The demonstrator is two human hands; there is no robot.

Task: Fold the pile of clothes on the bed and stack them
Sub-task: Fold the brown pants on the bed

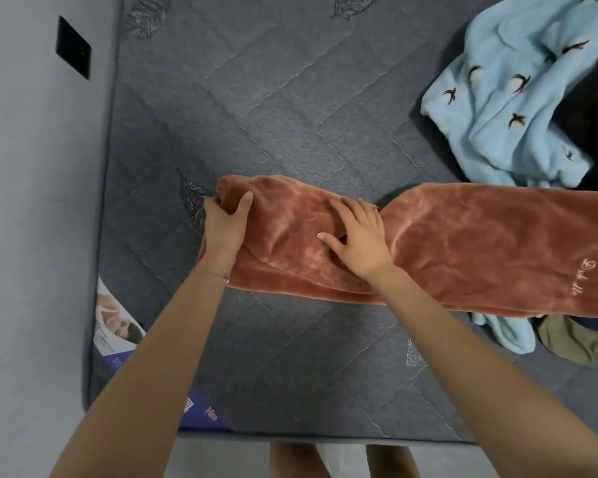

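Lying on the mattress (290, 98): one rust garment (463, 243), one light-blue garment (518, 108), one olive item (567, 343), one dark item (594, 108). Two hands working.

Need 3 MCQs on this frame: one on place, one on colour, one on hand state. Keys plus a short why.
1. Where does the light blue garment lie relative to the rust-orange garment?
A. Far right of the mattress, beyond the orange one
B. Under the left hand
C. On the floor

2. What colour is the mattress?
A. White
B. Dark grey
C. Red

3. What is the left hand doing?
A. Hanging free above the bed
B. Resting flat on the bare mattress
C. Gripping the left end of the orange garment

Key:
1 A: the blue fabric with bird motifs sits bunched at upper right, past the orange strip.
2 B: quilted dark grey surface shows all around the clothes.
3 C: its fingers curl around the orange end, while the right hand presses flat on the middle.
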